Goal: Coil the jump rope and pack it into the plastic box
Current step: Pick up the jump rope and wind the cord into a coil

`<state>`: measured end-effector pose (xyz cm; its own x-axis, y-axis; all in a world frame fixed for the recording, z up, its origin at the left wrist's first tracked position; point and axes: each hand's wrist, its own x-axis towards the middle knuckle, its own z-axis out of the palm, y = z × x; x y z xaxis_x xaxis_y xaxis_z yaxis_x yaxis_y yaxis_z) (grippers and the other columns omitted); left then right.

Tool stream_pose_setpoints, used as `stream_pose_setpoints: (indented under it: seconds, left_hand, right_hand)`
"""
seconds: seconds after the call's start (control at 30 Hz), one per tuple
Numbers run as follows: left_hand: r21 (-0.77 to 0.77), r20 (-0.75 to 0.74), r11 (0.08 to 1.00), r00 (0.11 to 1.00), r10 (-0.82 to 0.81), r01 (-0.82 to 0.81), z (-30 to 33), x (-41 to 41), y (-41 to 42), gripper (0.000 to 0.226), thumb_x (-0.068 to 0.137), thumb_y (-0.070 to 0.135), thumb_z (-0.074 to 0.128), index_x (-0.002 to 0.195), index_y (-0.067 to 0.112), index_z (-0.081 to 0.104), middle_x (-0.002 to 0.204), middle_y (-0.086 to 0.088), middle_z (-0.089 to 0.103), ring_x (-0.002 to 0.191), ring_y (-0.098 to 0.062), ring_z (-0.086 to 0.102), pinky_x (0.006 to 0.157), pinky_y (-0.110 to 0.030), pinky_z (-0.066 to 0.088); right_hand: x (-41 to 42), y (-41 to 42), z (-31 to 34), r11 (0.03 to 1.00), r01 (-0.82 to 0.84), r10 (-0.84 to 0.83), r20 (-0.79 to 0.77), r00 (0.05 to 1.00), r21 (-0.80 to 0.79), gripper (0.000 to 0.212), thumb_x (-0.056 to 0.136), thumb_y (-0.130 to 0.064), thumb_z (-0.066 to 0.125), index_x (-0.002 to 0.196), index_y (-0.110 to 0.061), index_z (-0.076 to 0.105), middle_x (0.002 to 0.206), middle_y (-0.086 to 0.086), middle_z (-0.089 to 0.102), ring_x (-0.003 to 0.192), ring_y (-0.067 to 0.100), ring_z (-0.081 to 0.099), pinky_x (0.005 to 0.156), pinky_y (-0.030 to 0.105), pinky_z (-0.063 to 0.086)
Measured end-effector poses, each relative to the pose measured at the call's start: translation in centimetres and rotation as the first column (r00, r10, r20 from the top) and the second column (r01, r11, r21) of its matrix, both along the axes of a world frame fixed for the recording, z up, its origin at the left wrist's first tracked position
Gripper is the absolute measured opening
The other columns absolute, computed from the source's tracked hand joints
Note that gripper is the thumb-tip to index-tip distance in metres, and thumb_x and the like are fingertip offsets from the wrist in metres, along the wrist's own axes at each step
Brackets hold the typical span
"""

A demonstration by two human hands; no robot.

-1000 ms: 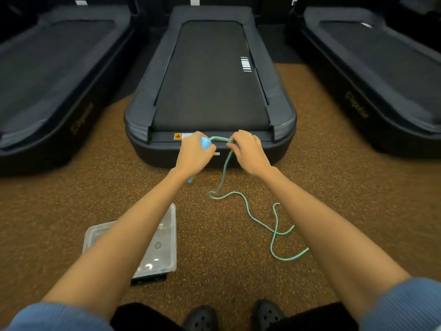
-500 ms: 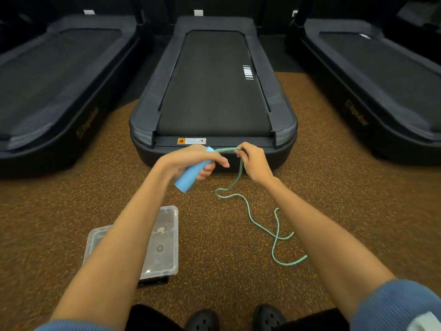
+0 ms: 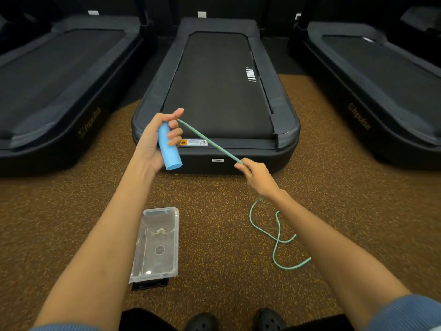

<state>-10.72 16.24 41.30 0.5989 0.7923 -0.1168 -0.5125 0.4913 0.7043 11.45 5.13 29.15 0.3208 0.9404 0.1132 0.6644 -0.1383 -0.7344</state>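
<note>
The left hand (image 3: 160, 139) is raised with the wrist bent back and its grip wrapped around the blue handle (image 3: 169, 149) of the jump rope, the handle tilted with its free end pointing down toward the person and the thumb stretched out above. From the top of that grip the green rope (image 3: 210, 141) is drawn taut, down and to the right, into the right hand (image 3: 256, 179), where it is pinched between thumb and fingertips; below that grip the slack is left in loose curves on the carpet (image 3: 226, 235). The clear plastic box (image 3: 157, 244) is seen open on the carpet below the left grip, partly hidden by the left forearm.
</note>
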Motion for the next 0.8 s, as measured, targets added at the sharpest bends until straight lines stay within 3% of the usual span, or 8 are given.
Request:
stream_pose_setpoints:
  seconds: [0.13, 0.2, 0.3, 0.43, 0.53, 0.63, 0.7, 0.8]
  left_hand:
    - [0.046, -0.017, 0.987, 0.988, 0.155, -0.155, -0.3, 0.7, 0.2, 0.020, 0.093, 0.008, 0.047, 0.102, 0.005, 0.064, 0.083, -0.004, 0.075, 0.079, -0.016, 0.072, 0.071, -0.021, 0.056]
    - [0.088, 0.005, 0.982, 0.986, 0.168, -0.168, -0.5, 1.0, 0.5, 0.022, 0.094, 0.006, 0.045, 0.106, 0.002, 0.062, 0.101, -0.013, 0.074, 0.101, -0.025, 0.069, 0.088, -0.030, 0.055]
    - [0.189, -0.072, 0.964, 0.976, 0.205, -0.188, -0.9, 1.1, 1.0, 0.024, 0.093, 0.006, 0.049, 0.112, 0.004, 0.063, 0.118, -0.015, 0.067, 0.110, -0.024, 0.065, 0.099, -0.033, 0.049]
    - [0.308, -0.263, 0.942, 0.940, 0.218, -0.132, -1.6, 1.4, 0.7, 0.024, 0.089, 0.009, 0.059, 0.111, 0.002, 0.065, 0.116, -0.014, 0.068, 0.108, -0.019, 0.066, 0.100, -0.032, 0.048]
    - [0.328, -0.407, 0.943, 0.909, 0.088, 0.056, -2.1, 1.9, -0.2, 0.026, 0.089, 0.008, 0.058, 0.112, -0.001, 0.064, 0.112, -0.017, 0.069, 0.106, -0.023, 0.067, 0.096, -0.034, 0.051]
    - [0.292, -0.549, 0.913, 0.832, -0.084, 0.284, -2.1, 2.5, -1.6, 0.024, 0.087, 0.013, 0.062, 0.107, 0.000, 0.067, 0.102, -0.018, 0.072, 0.095, -0.028, 0.070, 0.081, -0.032, 0.058]
    - [0.234, -0.574, 0.891, 0.795, -0.196, 0.389, -2.1, 2.9, -2.5, 0.027, 0.090, 0.019, 0.062, 0.109, 0.000, 0.064, 0.102, -0.022, 0.071, 0.092, -0.034, 0.069, 0.081, -0.038, 0.059]
    - [0.166, -0.528, 0.867, 0.785, -0.324, 0.469, -1.7, 3.4, -3.4, 0.039, 0.094, 0.033, 0.054, 0.112, -0.002, 0.057, 0.105, -0.030, 0.067, 0.098, -0.040, 0.067, 0.085, -0.045, 0.056]
  right_hand:
    - [-1.0, 0.0, 0.7, 0.987, -0.129, 0.146, 0.195, 0.970, -0.099, 0.035, 0.099, -0.041, 0.042, 0.116, -0.020, 0.064, 0.079, 0.001, 0.065, 0.070, 0.017, 0.057, 0.065, 0.036, 0.044]
    - [-1.8, 0.4, 1.4, 0.970, -0.201, 0.234, 0.313, 0.921, -0.134, 0.038, 0.100, -0.043, 0.037, 0.124, -0.024, 0.059, 0.095, 0.001, 0.070, 0.087, 0.022, 0.064, 0.073, 0.039, 0.051]
    - [-2.8, 0.9, 3.1, 0.940, -0.298, 0.340, 0.399, 0.851, -0.167, 0.037, 0.101, -0.043, 0.035, 0.124, -0.025, 0.059, 0.103, 0.001, 0.070, 0.095, 0.022, 0.064, 0.074, 0.037, 0.050]
    - [-4.2, 1.1, 6.6, 0.884, -0.426, 0.468, 0.416, 0.780, -0.195, 0.035, 0.097, -0.045, 0.046, 0.115, -0.025, 0.068, 0.098, -0.007, 0.071, 0.082, 0.006, 0.059, 0.068, 0.026, 0.040]
    - [-4.6, 1.2, 9.2, 0.878, -0.435, 0.478, 0.399, 0.782, -0.199, 0.033, 0.088, -0.052, 0.057, 0.102, -0.028, 0.074, 0.095, -0.009, 0.074, 0.082, 0.007, 0.062, 0.071, 0.030, 0.048]
    - [-4.6, 1.3, 11.2, 0.891, -0.419, 0.454, 0.372, 0.809, -0.177, 0.031, 0.083, -0.052, 0.065, 0.083, -0.023, 0.077, 0.076, 0.001, 0.070, 0.070, 0.014, 0.058, 0.064, 0.033, 0.042]
    - [-4.2, 1.2, 12.0, 0.898, -0.414, 0.441, 0.336, 0.832, -0.151, 0.030, 0.081, -0.049, 0.068, 0.063, -0.025, 0.069, 0.063, 0.003, 0.058, 0.059, 0.015, 0.049, 0.058, 0.033, 0.038]
    - [-3.9, 1.1, 12.3, 0.918, -0.382, 0.395, 0.295, 0.870, -0.103, 0.032, 0.077, -0.048, 0.072, 0.056, -0.028, 0.059, 0.053, -0.001, 0.047, 0.050, 0.011, 0.039, 0.053, 0.031, 0.034]
